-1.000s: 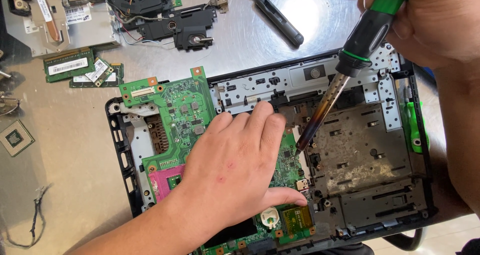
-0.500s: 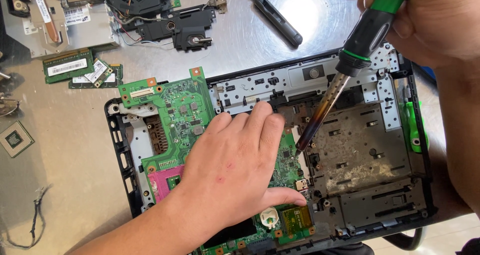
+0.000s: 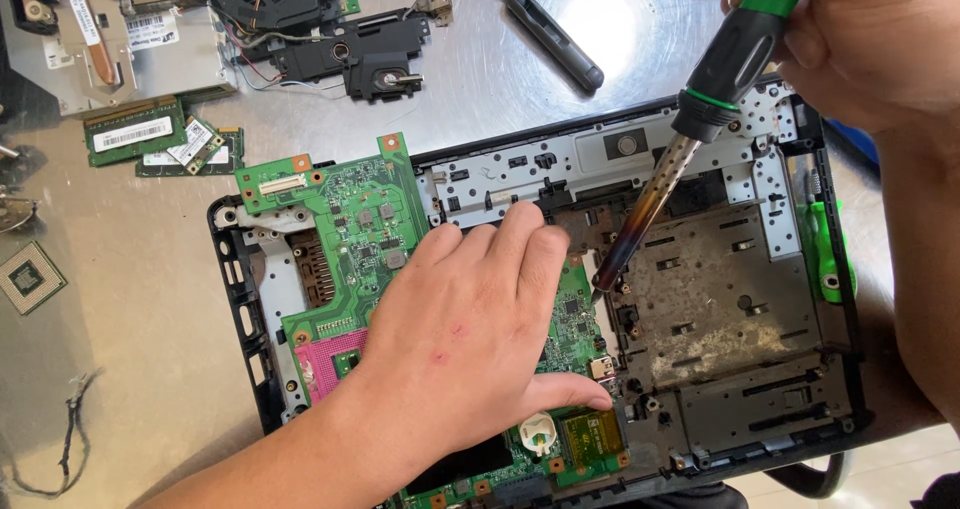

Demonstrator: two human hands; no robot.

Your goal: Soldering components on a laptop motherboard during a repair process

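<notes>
— Why is the left hand (image 3: 470, 339) spread flat on the green circuit board (image 3: 355, 229)?
— Palm down, fingers together and gripping nothing, it seems to pin the board in the black laptop shell (image 3: 235, 299) on the desk (image 3: 120, 369).
— And the right hand (image 3: 860, 39)?
— Closed round the green-handled soldering iron (image 3: 690, 139), tip angled down at the board's right edge.
</notes>
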